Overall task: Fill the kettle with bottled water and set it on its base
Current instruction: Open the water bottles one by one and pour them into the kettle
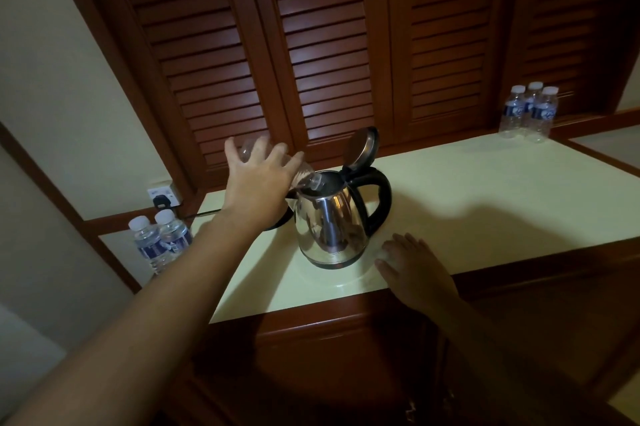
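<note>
The left arm is reaching long and straight from the lower left corner, and the left hand [258, 183] is gripping a clear bottle [306, 177] from above, its fingers [277, 151] spread wide and curling round the barrel. The bottle is tipping steeply, neck down, with its mouth sitting just inside the open top of the kettle [329, 224]. The kettle is standing upright on the pale desk [485, 190], handle to the right, its lid [362, 148] hinged up and back. The right hand [412, 266] is resting palm down on the desk just beside the kettle's front right, fingers straight and lying close together.

The back of the left hand is hiding most of the bottle, so its water level is hard to make out. A dark round shape [278, 223] is showing under the left wrist, touching the kettle's left side; it is probably the base, though most of it is covered. Two capped bottles [159, 242] are standing left of the desk and three more bottles [528, 113] at its far right corner.
</note>
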`<control>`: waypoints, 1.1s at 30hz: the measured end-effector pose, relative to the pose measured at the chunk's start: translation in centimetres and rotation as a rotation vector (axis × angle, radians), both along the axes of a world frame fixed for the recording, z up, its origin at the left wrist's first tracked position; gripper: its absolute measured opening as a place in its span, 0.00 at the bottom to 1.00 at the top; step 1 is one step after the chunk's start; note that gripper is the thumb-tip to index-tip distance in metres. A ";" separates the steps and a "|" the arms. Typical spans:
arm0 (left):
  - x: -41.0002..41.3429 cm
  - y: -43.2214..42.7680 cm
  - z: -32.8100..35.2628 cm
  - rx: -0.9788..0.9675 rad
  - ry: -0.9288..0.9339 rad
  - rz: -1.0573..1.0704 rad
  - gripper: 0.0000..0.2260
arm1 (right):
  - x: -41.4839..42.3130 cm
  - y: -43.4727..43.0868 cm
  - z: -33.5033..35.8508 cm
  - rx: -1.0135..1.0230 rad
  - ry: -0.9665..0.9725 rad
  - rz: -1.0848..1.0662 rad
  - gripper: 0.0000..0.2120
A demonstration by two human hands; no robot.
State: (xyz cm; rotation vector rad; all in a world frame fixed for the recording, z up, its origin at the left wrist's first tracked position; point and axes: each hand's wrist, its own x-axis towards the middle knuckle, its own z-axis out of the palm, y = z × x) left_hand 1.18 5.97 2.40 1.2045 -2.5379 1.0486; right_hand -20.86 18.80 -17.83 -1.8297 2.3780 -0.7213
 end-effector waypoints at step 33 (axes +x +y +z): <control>7.3 12.9 -8.7 1.896 1.278 -0.244 0.13 | 4.4 10.2 14.1 -0.078 -0.331 0.470 0.18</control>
